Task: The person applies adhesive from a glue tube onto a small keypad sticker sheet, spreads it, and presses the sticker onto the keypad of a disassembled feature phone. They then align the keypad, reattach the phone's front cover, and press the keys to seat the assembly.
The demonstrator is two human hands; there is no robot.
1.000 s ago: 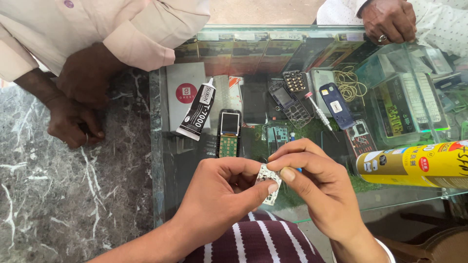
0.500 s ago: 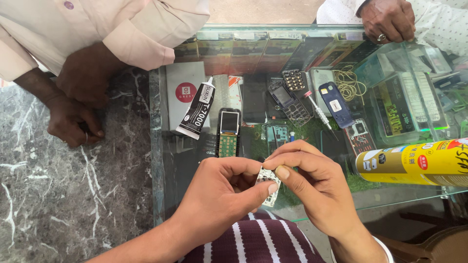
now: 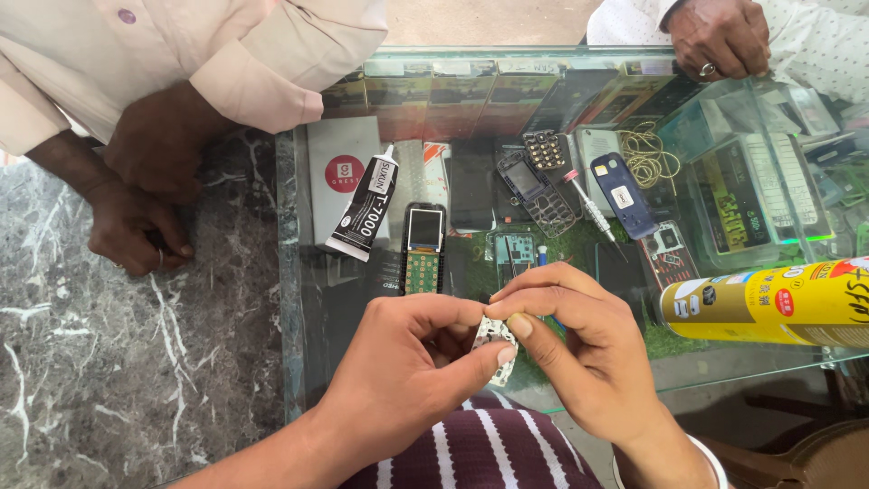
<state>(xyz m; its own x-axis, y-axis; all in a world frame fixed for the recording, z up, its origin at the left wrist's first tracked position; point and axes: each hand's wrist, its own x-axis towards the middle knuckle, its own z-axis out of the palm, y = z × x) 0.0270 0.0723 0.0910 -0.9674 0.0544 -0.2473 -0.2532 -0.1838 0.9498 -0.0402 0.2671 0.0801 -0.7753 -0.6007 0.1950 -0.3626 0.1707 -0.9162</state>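
A black glue tube (image 3: 362, 206) with a white label lies tilted on a white box (image 3: 337, 161) bearing a red round badge; a yellow spray can (image 3: 769, 303) lies rightward; a stripped phone's (image 3: 423, 246) pale screen faces up

Small part (image 3: 495, 349) mostly buried between fingertips of left hand (image 3: 403, 376) and right hand (image 3: 579, 349), kind unclear; yellow can (image 3: 769, 303) cut off at right edge; two bystanders cropped at top edge; goods under the glass counter (image 3: 308, 299) blurred by reflections.
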